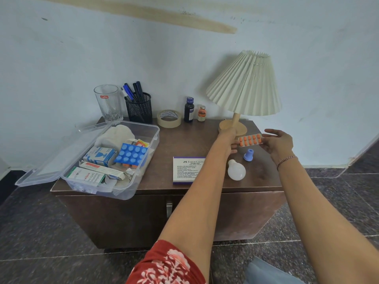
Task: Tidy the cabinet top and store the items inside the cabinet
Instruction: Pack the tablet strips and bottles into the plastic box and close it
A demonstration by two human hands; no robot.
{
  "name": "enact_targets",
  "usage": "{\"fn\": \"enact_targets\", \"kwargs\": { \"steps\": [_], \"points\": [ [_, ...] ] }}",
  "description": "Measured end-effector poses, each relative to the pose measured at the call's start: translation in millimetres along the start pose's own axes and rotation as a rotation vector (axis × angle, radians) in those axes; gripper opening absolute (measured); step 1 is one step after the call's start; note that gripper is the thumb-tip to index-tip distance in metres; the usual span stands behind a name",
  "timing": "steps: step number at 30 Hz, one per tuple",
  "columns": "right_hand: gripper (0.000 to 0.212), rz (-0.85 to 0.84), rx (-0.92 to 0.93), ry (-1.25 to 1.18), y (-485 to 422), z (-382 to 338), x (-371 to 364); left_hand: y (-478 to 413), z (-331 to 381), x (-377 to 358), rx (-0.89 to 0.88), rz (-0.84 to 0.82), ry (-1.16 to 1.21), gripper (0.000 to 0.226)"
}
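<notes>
Looking from the near edge: a red floral sleeve is cut off at the bottom, and both bare arms reach out over the cabinet. Its front is shut as far as I can see, with a small metal handle half hidden behind the left forearm.

On the top, closest to me, sits a stamp pad box, its right edge covered by that same forearm. Just right of it lies a white bulb, and just behind that a small blue cap; can't tell what it belongs to.

The thing that matters is the strip of orange pills. It's up off the cabinet top, held between both hands, just in front of the lamp base. The left hand pinches its left end, though that hand is foreshortened and most of the fingers are hidden. The right hand holds the right end in its fingertips, thumb stretched out above.

Over on the left, a clear box of medicine packs overhangs the front edge, with its lid flopped open off the side. The labels are too small to read.

Along the back wall: a glass, a mesh pen cup, a tape roll, a dark bottle and a small orange bottle.
</notes>
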State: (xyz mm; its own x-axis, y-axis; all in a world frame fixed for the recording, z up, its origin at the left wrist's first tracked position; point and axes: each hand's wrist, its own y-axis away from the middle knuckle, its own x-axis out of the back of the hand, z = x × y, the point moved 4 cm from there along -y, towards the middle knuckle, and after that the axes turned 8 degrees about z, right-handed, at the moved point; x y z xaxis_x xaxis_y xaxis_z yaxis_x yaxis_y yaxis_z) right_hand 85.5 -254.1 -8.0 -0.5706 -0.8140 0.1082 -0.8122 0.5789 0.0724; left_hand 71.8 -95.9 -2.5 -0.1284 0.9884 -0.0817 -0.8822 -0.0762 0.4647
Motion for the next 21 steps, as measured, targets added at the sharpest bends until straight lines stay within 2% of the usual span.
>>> {"fn": "enact_targets", "kwargs": {
  "steps": [6,11,21],
  "points": [
    [0.039,-0.018,0.01,-0.094,12,-13,-3,11,13,11,-0.038,-0.001,0.093,0.042],
    [0.038,-0.047,-0.003,-0.109,32,-20,-8,26,18,30,-0.057,0.094,0.176,0.04],
    [0.029,-0.098,0.037,-0.174,92,-37,-32,72,29,82,-0.135,0.246,0.182,0.029]
  ]
}}
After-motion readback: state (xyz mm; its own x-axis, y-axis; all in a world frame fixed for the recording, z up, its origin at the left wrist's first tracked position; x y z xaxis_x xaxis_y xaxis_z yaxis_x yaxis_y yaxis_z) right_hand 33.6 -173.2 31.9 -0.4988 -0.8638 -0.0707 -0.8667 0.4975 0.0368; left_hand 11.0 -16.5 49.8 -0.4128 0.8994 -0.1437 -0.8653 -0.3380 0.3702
